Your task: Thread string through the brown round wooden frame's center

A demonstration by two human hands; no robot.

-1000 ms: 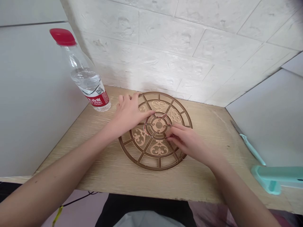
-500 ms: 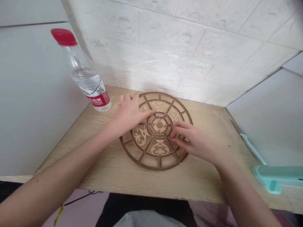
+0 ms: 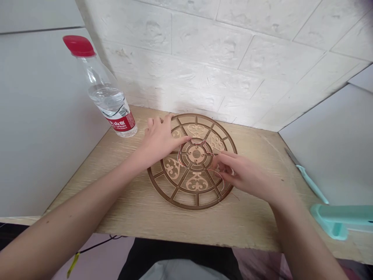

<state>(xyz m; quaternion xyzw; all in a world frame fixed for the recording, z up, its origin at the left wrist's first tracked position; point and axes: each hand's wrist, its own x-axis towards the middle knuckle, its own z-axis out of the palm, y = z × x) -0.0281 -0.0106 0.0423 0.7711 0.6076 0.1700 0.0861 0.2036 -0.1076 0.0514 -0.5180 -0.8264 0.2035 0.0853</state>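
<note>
A round brown openwork disc [image 3: 186, 201], with spokes, rings and paler scroll-shaped cut-outs, lies flat on the wooden tabletop. Thin red and white wire [image 3: 223, 182] winds around its inner ring and trails loosely towards the lower right. My left hand [image 3: 159, 134] rests over the disc's upper left, fingers spread by the rim and thumb stretched to the inner ring, beside the wire. Over the right side of the disc, my right hand [image 3: 233, 169] has its fingers curled in a pinch at the wire. The fingertips partly hide one another and the pinched spot.
A water bottle [image 3: 112, 105] with a red cap stands at the back left. On the right lie a knife [image 3: 311, 184] with a light-blue handle and a mint-green plastic object [image 3: 335, 219]. White brick-patterned wall [image 3: 192, 58] closes off the back; pale panels flank both sides.
My right hand has shifted slightly right and down from the inner ring, its fingers more curled. A loop of wire now shows below its fingertips. My left hand has stayed put.
</note>
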